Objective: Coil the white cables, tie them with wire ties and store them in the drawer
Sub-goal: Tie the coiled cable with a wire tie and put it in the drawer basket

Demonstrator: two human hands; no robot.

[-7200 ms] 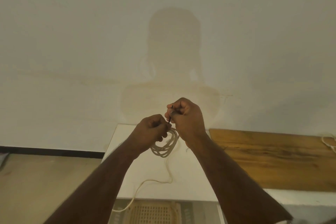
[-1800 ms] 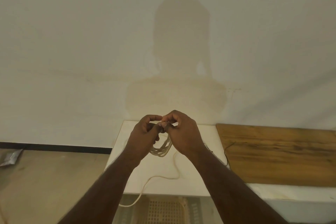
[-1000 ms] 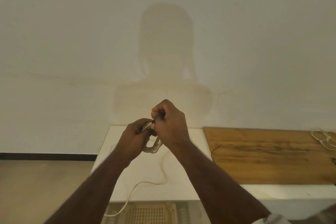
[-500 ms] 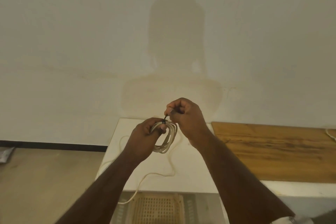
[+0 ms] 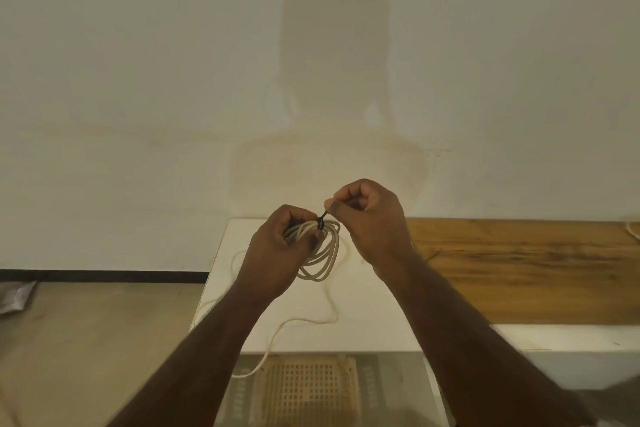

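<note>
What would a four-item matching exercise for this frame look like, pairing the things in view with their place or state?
Column one:
1. coiled white cable
2. black wire tie
3. wooden board
4. loose cable tail

Column two:
A. lies on the right part of the counter
B. trails over the white top and off its front edge
C. held by the left hand
D. wrapped round the coil's top, its end pinched by the right hand

Pairs: 1-C, 2-D, 3-A, 4-B
</note>
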